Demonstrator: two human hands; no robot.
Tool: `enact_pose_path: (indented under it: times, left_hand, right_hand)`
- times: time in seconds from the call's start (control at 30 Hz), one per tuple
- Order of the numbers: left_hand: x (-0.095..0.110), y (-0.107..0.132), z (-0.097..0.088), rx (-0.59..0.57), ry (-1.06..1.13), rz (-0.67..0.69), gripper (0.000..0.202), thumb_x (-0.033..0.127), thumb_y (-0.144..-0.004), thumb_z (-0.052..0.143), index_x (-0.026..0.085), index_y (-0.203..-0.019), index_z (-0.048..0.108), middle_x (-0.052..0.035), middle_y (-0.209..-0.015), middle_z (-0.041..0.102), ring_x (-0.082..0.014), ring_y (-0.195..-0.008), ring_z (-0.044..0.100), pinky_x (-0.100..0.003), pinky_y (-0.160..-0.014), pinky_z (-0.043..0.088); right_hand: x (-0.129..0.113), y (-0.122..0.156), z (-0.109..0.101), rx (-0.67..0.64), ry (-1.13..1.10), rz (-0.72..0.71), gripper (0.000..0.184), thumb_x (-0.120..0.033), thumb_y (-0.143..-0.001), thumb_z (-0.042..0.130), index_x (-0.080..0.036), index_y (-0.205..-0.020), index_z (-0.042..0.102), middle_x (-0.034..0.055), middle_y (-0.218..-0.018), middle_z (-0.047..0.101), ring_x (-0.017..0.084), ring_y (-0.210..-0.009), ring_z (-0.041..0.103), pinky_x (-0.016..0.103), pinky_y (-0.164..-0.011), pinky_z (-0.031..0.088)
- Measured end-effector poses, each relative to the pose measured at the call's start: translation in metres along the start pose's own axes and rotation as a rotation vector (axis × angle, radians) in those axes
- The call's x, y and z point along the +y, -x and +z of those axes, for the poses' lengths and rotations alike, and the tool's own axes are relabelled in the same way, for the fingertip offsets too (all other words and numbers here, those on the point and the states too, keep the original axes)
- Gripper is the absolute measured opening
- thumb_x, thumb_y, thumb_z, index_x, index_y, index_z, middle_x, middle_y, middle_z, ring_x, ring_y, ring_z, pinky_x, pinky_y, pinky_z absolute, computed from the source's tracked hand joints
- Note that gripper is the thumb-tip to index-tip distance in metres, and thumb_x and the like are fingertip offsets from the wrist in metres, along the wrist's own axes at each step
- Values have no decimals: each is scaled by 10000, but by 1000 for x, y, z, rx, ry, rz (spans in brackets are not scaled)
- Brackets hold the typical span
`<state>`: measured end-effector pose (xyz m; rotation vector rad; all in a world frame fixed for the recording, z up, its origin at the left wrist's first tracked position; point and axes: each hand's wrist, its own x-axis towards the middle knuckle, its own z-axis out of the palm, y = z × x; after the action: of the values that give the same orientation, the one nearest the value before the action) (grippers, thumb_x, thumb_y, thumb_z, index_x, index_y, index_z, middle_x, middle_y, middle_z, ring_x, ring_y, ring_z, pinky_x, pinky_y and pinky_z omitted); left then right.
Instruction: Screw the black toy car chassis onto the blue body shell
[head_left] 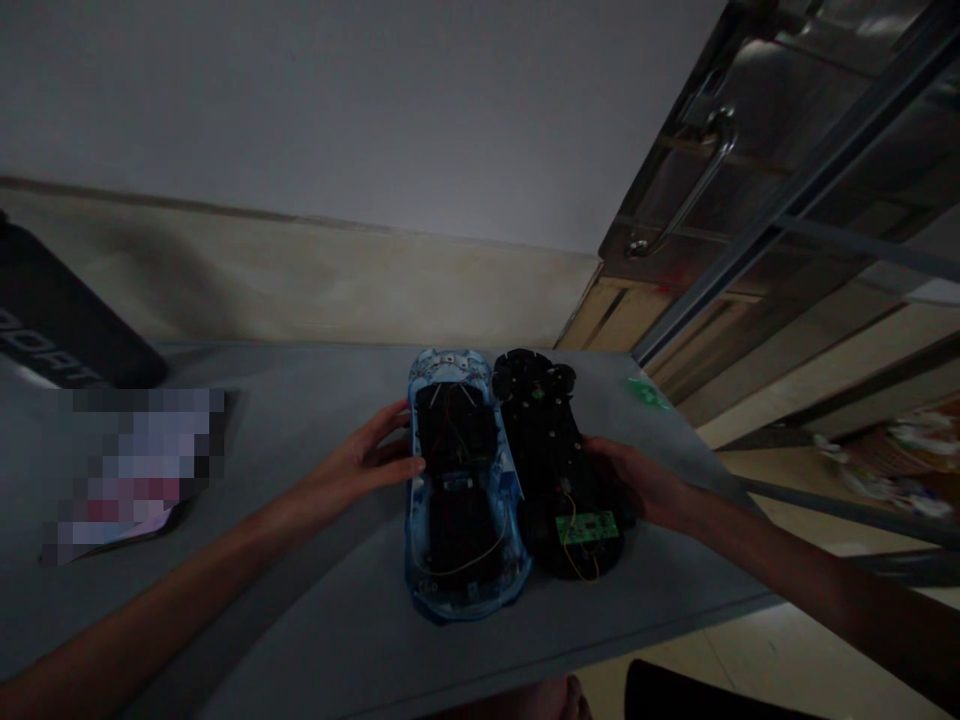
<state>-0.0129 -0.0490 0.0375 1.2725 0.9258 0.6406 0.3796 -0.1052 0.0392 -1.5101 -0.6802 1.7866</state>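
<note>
A blue toy car body shell lies on the grey table with its hollow inside facing up, showing black inner parts and thin wires. My left hand holds its left edge, thumb on the rim and fingers curled at the side. Right beside the shell is the black toy car chassis, with wheels at its far end. A green circuit board with yellow wires sits at the chassis's near end. My right hand grips the chassis from its right side; its fingertips are partly hidden in shadow.
On the left of the grey table lie a blurred-out packet or booklet and a dark bottle-like object. A small green plastic piece is near the right edge. A wall stands behind; a metal frame and a door handle are at right.
</note>
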Motion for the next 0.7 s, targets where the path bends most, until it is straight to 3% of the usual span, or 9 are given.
enact_pose_path:
  times: [0.23, 0.43, 0.7]
  left_hand:
    - [3, 0, 1, -2, -10, 14, 1052, 568, -857, 927, 330, -1749, 422, -122, -1863, 449, -435, -1676, 477, -606, -1399, 370]
    - [-4, -2, -2, -17, 0, 24, 1036, 587, -886, 917, 343, -1751, 401, -125, -1899, 381, -424, -1685, 467, -593, -1401, 367]
    - [-8, -5, -4, -18, -19, 25, 1069, 614, -864, 926, 340, -1751, 398, -120, -1897, 389, -417, -1671, 491, -574, -1386, 400]
  right_hand:
    - [0, 1, 0, -5, 18, -6, 74, -319, -887, 798, -261, -932, 805, 58, -955, 886, 238, -890, 852, 279, -777, 662]
    - [0, 2, 1, 18, 29, 2, 66, -279, -907, 736, -256, -914, 798, 14, -890, 886, 211, -827, 843, 269, -762, 660]
    - [-4, 4, 6, 55, 20, 25, 47, -262, -903, 734, -254, -877, 773, 42, -894, 889, 220, -819, 844, 267, -734, 658]
